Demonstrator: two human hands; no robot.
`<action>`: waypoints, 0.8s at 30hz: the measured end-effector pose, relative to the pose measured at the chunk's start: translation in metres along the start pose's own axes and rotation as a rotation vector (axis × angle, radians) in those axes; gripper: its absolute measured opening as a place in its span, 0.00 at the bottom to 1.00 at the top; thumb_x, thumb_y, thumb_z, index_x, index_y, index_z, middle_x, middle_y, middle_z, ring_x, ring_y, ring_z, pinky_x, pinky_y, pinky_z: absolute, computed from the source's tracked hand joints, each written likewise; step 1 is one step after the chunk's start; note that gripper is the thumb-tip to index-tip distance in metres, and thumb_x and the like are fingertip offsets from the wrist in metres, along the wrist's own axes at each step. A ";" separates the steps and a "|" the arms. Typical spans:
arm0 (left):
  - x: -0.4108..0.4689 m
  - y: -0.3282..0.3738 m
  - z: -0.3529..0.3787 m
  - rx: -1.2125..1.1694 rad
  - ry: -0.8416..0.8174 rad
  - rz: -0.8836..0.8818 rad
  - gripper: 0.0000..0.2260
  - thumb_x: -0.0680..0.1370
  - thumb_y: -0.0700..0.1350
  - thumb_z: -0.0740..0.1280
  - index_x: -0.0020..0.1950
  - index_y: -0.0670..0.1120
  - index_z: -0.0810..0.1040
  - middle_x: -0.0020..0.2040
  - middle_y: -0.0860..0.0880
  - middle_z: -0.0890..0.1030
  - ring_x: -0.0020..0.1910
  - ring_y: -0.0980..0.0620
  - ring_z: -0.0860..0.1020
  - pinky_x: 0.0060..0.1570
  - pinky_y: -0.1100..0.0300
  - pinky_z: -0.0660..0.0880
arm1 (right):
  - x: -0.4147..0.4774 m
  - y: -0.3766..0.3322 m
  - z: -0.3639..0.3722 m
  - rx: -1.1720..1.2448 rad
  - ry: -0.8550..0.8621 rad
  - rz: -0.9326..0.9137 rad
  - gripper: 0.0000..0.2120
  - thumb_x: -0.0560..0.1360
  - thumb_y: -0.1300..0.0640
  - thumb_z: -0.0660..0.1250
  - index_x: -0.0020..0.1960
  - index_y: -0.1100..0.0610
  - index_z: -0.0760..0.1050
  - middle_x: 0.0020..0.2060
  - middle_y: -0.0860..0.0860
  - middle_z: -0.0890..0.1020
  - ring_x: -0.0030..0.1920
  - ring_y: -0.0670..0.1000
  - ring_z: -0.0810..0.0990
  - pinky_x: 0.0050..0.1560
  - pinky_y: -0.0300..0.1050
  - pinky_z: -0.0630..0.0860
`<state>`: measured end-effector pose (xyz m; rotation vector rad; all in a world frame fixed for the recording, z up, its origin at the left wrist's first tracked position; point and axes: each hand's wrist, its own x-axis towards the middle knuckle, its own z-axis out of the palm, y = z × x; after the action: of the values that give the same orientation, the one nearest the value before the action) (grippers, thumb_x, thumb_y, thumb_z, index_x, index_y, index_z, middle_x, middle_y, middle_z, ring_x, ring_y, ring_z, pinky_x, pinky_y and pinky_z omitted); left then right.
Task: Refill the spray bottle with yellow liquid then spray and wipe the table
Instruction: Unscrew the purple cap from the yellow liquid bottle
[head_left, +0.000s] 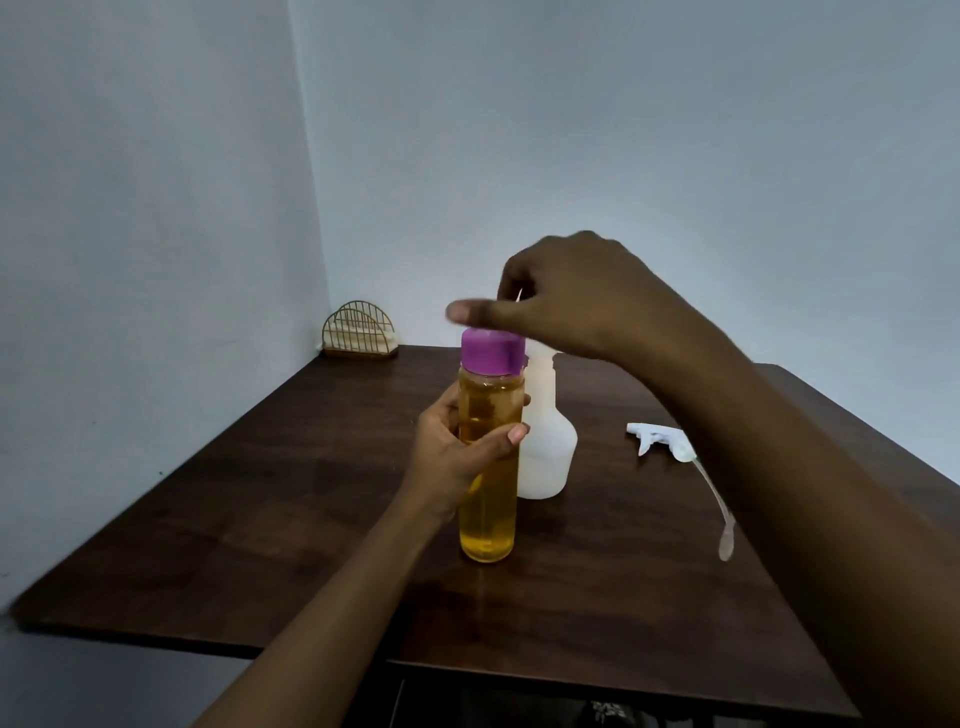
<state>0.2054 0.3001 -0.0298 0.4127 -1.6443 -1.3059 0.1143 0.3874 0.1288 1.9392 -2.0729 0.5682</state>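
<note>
My left hand (457, 457) grips a tall clear bottle of yellow liquid (488, 499) that stands upright on the dark wooden table (260, 519). The bottle carries a purple cap (491, 352). My right hand (566, 296) hovers just over the cap with the fingers loosely curled and the blurred thumb stretched out to the left; it holds nothing. Right behind the yellow bottle stands a white translucent spray bottle (548, 452) with an open neck. Its white trigger head (660, 439), with the dip tube attached, lies on the table to the right, partly hidden by my right forearm.
A gold wire napkin holder (358, 332) stands at the table's back left corner against the wall. Walls close off the back and left sides. The table's front edge runs near the bottom of the view.
</note>
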 end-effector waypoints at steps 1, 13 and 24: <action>0.000 0.000 0.000 0.001 0.008 -0.005 0.25 0.60 0.53 0.75 0.55 0.51 0.76 0.50 0.50 0.85 0.52 0.46 0.82 0.55 0.44 0.77 | 0.006 -0.007 0.001 -0.147 -0.025 -0.014 0.30 0.66 0.26 0.59 0.41 0.53 0.76 0.38 0.49 0.78 0.42 0.50 0.76 0.40 0.43 0.70; 0.000 -0.002 0.000 0.003 0.023 -0.051 0.26 0.60 0.55 0.75 0.55 0.52 0.76 0.50 0.49 0.84 0.53 0.45 0.81 0.56 0.42 0.76 | 0.035 0.026 -0.024 0.305 -0.625 -0.240 0.27 0.68 0.52 0.73 0.66 0.46 0.69 0.63 0.38 0.73 0.63 0.39 0.71 0.55 0.32 0.70; 0.001 -0.004 0.000 -0.006 0.030 -0.034 0.25 0.59 0.53 0.75 0.54 0.50 0.77 0.50 0.48 0.84 0.52 0.45 0.82 0.55 0.45 0.78 | 0.023 0.003 -0.008 -0.104 -0.222 -0.181 0.17 0.68 0.43 0.72 0.50 0.53 0.80 0.46 0.48 0.83 0.46 0.48 0.80 0.40 0.40 0.73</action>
<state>0.2036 0.2979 -0.0325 0.4565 -1.6137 -1.3238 0.1089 0.3705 0.1458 2.1829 -1.9748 0.2108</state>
